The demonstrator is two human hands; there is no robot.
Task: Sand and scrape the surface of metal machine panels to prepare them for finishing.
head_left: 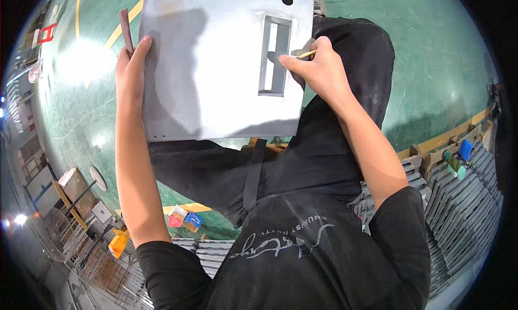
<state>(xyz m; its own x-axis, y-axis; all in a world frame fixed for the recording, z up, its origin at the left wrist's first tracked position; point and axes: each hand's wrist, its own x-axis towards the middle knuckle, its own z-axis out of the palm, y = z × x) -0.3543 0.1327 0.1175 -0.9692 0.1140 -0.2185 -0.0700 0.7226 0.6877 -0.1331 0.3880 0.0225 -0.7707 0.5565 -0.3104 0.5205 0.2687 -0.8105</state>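
A flat light-grey panel [226, 56], apparently metal, lies across my thighs. It has a round hole near its top right corner and an upright rectangular recess [263, 67] at the right. My left hand [131, 64] grips the panel's left edge, thumb at the face and fingers hidden behind. A narrow brownish strip [124, 29] sticks up from between that thumb and fingers. Beside the recess, my right hand [321, 69] is closed around a thin yellowish stick [307, 54], whose tip points toward the recess. Its thumb tip reaches over the recess's right edge.
Stacks of grey metal pieces [458, 218] stand on the right behind me, with a green cylinder [454, 164] and a blue object [466, 149] on them. Small red and blue boxes [192, 221] sit at lower left, near a yellow object [118, 243]. The floor [431, 56] is green.
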